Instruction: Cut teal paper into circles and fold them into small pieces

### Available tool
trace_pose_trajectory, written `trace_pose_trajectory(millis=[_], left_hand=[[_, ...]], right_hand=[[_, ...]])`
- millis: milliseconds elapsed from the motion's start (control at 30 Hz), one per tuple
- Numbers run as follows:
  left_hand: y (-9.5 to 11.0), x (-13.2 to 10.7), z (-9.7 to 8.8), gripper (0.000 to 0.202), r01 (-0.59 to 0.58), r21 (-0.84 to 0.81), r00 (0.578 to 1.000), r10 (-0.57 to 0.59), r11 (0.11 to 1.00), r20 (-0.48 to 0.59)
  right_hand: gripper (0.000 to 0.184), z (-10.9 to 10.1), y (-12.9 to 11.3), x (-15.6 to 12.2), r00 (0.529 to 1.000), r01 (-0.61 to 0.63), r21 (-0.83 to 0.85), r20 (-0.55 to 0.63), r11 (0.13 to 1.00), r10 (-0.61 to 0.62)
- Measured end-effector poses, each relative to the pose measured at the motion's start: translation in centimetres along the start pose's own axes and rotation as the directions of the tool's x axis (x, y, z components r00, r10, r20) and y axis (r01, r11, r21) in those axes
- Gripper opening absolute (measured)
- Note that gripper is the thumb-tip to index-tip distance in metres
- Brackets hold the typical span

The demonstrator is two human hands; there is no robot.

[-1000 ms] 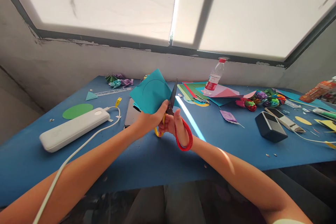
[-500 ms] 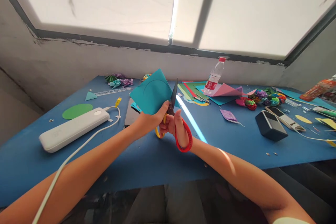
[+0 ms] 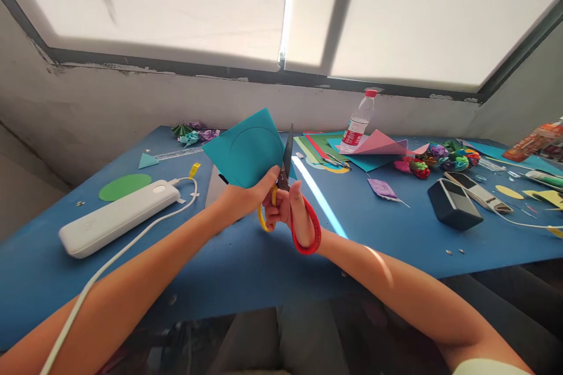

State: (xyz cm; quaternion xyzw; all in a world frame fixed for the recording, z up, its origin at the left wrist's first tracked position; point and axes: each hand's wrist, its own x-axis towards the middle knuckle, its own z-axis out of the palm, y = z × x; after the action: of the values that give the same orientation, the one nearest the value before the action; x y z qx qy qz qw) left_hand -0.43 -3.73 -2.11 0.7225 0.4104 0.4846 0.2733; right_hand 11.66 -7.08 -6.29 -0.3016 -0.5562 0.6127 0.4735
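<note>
My left hand (image 3: pixel 253 190) grips a sheet of teal paper (image 3: pixel 248 149) by its lower right part, the thumb pressed on its face. A round outline is drawn on the sheet. In my right hand (image 3: pixel 292 211) is a pair of scissors (image 3: pixel 287 161) with a red loop and a yellow loop, my thumb through the red one. Its dark blades point up at the paper's right edge, with a bit of teal showing to their right. Whether the blades are parted cannot be made out. Below the paper, a flat grey device (image 3: pixel 214 187) is partly hidden.
On the blue table (image 3: pixel 246 281), a white power bank (image 3: pixel 121 220) with a cable and a green paper circle (image 3: pixel 125 186) lie left. A bottle (image 3: pixel 357 123), pink paper (image 3: pixel 380 145), crumpled paper flowers (image 3: pixel 440 158) and a dark box (image 3: pixel 454 205) are to the right.
The teal sheet has turned and shifted slightly left, showing more of its drawn outline and covering more of the grey device. Both hands keep their holds; the view has shifted slightly.
</note>
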Motion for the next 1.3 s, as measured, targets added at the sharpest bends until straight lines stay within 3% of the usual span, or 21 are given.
trace_pose_trajectory(millis=[300,667,1000,1300], left_hand=[[-1.0,-0.2,0.1,0.032,0.141,-0.164,0.99,-0.135,0.976,0.046],[-0.9,-0.2,-0.2,0.033,0.11,-0.126,0.992,-0.102,0.986,0.068],[-1.2,0.4,0.0,0.032,0.01,-0.128,0.999,-0.005,0.992,0.034],[-1.2,0.7,-0.3,0.038,0.042,-0.113,0.981,-0.02,0.993,0.191]], right_hand=[[0.071,0.4,-0.3,-0.3,1.0,0.012,-0.008,-0.025,1.0,-0.012],[0.07,0.6,-0.6,-0.4,0.999,-0.013,0.033,-0.038,0.999,0.014],[0.07,0.4,-0.1,-0.3,0.995,-0.048,0.091,-0.084,0.995,0.056],[0.07,0.2,0.1,-0.3,0.992,-0.035,0.058,-0.116,0.998,0.042]])
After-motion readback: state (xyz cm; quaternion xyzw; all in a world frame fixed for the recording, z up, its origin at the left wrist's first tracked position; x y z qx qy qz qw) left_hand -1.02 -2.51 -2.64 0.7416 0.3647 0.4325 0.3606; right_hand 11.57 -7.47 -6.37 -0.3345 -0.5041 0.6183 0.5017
